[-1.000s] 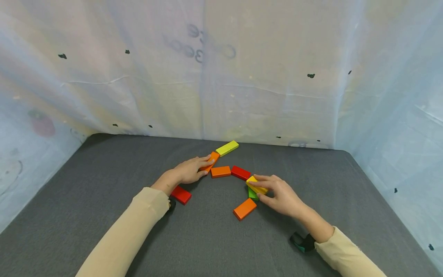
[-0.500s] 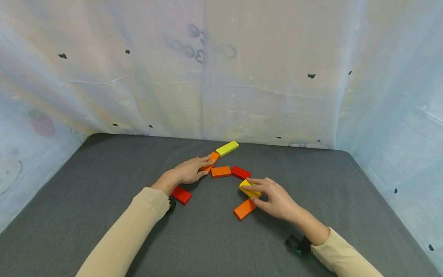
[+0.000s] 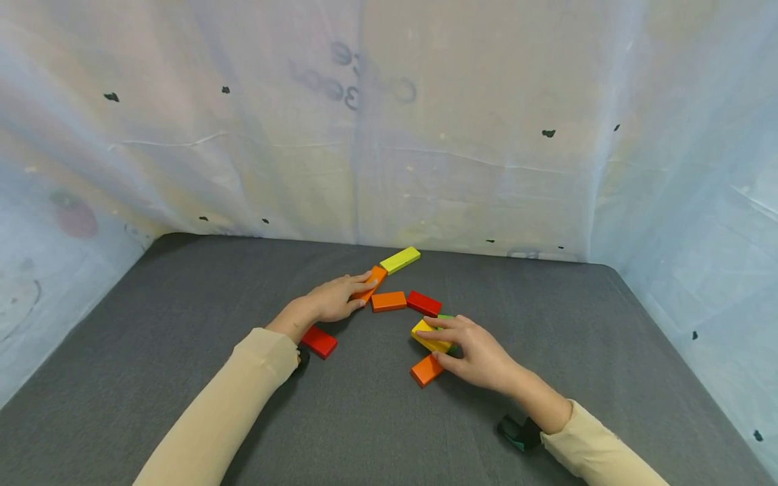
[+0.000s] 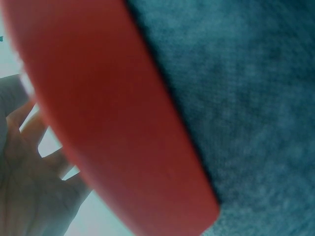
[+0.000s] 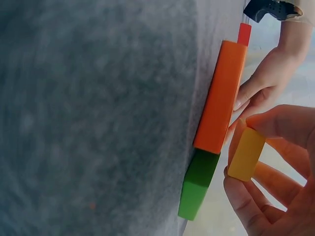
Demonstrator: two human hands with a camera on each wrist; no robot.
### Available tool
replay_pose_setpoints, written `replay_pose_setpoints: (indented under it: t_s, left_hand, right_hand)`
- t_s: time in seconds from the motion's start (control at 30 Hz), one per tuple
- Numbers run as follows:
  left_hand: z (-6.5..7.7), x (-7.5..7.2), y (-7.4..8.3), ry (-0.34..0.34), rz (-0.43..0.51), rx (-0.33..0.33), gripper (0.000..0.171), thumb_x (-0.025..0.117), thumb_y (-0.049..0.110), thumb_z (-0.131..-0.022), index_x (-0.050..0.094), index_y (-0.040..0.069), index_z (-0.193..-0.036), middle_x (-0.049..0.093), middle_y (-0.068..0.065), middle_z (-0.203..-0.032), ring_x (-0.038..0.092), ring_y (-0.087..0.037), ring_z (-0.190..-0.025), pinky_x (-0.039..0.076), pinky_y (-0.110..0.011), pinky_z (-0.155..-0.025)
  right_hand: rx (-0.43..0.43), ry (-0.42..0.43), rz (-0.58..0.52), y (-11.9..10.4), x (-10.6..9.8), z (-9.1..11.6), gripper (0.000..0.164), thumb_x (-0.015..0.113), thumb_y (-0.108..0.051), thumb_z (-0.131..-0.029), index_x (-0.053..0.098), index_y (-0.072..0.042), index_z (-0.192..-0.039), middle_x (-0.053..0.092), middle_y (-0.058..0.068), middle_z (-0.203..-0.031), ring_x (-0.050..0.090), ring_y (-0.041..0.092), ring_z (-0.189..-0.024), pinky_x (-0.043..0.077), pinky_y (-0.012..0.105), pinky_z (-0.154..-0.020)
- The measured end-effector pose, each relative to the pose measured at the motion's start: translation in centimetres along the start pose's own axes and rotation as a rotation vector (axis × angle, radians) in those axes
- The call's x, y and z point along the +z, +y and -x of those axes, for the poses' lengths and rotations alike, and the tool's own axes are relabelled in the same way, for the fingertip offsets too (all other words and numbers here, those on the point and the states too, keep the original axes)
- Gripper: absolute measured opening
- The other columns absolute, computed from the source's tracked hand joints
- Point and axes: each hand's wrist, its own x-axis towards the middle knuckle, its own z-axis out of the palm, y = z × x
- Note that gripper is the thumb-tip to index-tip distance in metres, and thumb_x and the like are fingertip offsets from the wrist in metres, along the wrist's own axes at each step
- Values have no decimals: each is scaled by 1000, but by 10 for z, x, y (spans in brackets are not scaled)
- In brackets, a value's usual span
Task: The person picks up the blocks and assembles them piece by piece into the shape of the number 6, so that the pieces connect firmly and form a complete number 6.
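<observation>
Carefully, you hold the yellow block (image 5: 247, 156) with your right hand (image 3: 480, 349), its fingers pinching it above the grey tabletop (image 3: 365, 422), near the green block (image 5: 199, 184) and the near orange block (image 3: 423, 373). Your left hand (image 3: 336, 299) lies with relaxed fingers upon the far orange block (image 3: 378, 275); it seems to rest there rather than to grip. From here, I think the main danger is a low pass or a tilted placing: the yellow block could strike the green or the near orange one and push it aside. Also, a loose pinch could let it slip and fall on them. If your left hand drags, the far orange block may turn and disturb the lime block (image 3: 401, 260) at its end. Your left wrist is close to a red block (image 3: 320, 343), so a careless pulling back could knock it. About containers, I see none in these views; the other blocks lie directly on the tabletop.
</observation>
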Motion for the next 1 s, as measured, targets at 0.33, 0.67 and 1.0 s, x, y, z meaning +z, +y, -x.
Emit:
replay_pose_setpoints:
  t_s: [0.33,0.67,1.0]
  left_hand:
    - [3,-1,1,2,-4,-4,52,48,23,-102,31,18,-151,17,-4,-161,17,-39,-145,20,-59,-115]
    - [4,-1,3,-1,-6,-19,52,48,24,-102,31,19,-151,16,-3,-161,17,-38,-146,19,-60,-115]
    - [4,-1,3,-3,-3,-12,52,48,23,-102,31,18,-151,17,-4,-161,17,-39,-146,19,-60,-115]
  right_hand:
    - [-23,-30,-40,-9,5,-6,42,68,-11,-88,63,-19,-129,54,8,-140,53,29,-121,47,50,-95]
    - [-48,-51,-55,-19,10,-12,40,68,-10,-88,65,-16,-127,53,10,-140,53,28,-124,47,50,-97]
    - [-62,-64,-61,-24,14,-14,40,67,-11,-88,65,-16,-127,54,9,-140,55,24,-119,51,40,-88]
